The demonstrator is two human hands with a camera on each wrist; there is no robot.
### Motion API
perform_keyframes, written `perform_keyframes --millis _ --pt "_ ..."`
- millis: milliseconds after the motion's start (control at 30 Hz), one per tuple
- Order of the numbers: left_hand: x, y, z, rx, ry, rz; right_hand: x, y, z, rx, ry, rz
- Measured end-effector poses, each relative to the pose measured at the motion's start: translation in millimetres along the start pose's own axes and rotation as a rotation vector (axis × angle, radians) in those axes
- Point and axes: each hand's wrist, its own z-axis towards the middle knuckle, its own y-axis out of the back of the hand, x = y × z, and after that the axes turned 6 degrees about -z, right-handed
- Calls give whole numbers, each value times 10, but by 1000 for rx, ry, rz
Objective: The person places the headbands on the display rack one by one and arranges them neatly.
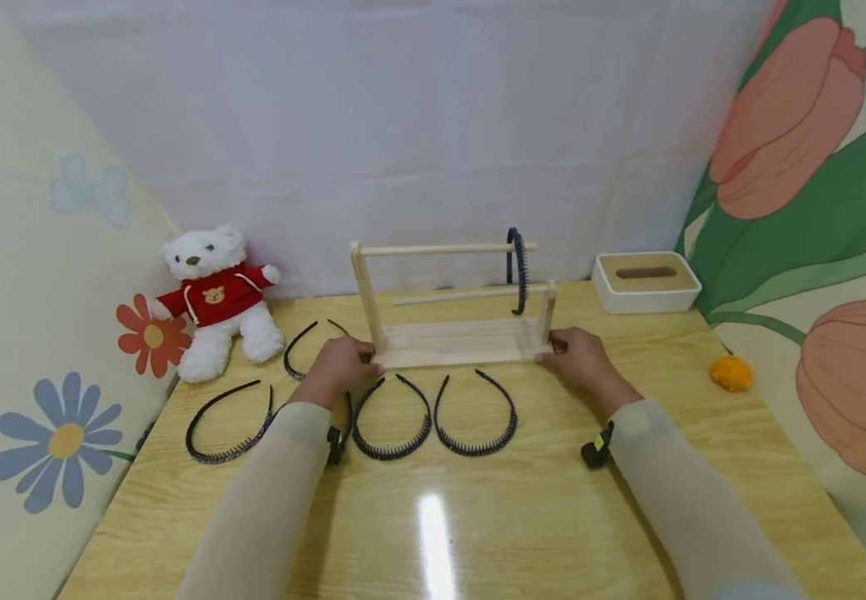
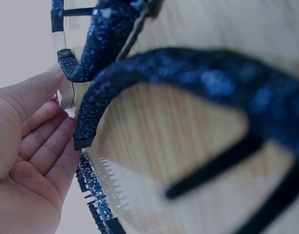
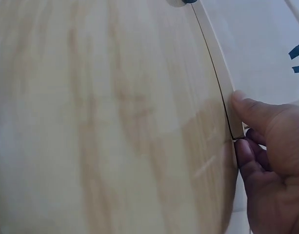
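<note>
Head view: holding wooden rack (image 1: 466, 333) at far middle of table (image 1: 523, 517), pinching left end of base with left hand (image 1: 337, 367), right end with right hand (image 1: 581, 362). Could lose hung headband (image 1: 522, 271) off seemingly free right end of upper rod (image 1: 433, 249) if tipped rightward by uneven lifting. Might also snag loose headbands (image 1: 478, 451) just near of rack if dragged nearer. Left wrist view: closed narrowly on base edge with thumb and curled fingers, beside headband tips; likely to catch there. Right wrist view: pinched at corner only; could slip or twist.
</note>
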Motion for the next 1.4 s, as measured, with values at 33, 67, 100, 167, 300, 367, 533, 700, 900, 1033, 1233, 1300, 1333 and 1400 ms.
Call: perform_keyframes --millis 33,67,100,167,300,367,533,700,900,1033,1233,1300,1333,1400 --pt "1 0 -5 2 2 1 -6 -4 -2 -6 5 1" --pt "1 0 -10 3 5 -1 -12 -9 -2 -10 11 0" --pt "1 1 -15 4 8 -3 -16 -14 -1 -14 14 3" --pt "5 0 -18 3 11 -7 -19 -18 3 -21 20 3" --pt "6 2 -18 6 19 -27 -16 -18 7 -23 11 -3" --pt "8 5 -17 11 15 -32 -13 -15 2 -21 2 -5" --pt "30 16 -25 14 -3 -16 -19 -19 -6 -22 -6 -2" --pt "10 58 -63 26 -6 -14 -33 -25 -12 -25 -18 18" --pt "-64 173 -201 37 16 -21 -33 -16 -21 -34 -21 35" --pt "-142 199 -324 25 -16 -25 -34 -11 -16 -43 -21 36" --pt "-276 92 -535 -2 -61 -90 -25 -11 -17 -39 -35 49" --pt "-313 41 -609 -9 -82 -102 -23 -10 -21 -31 -39 55" --pt "-335 15 -648 -13 -100 -107 -22 -10 -23 -28 -39 53" --pt "-375 -46 -712 -25 -130 -123 -24 -8 -24 -26 -38 50"
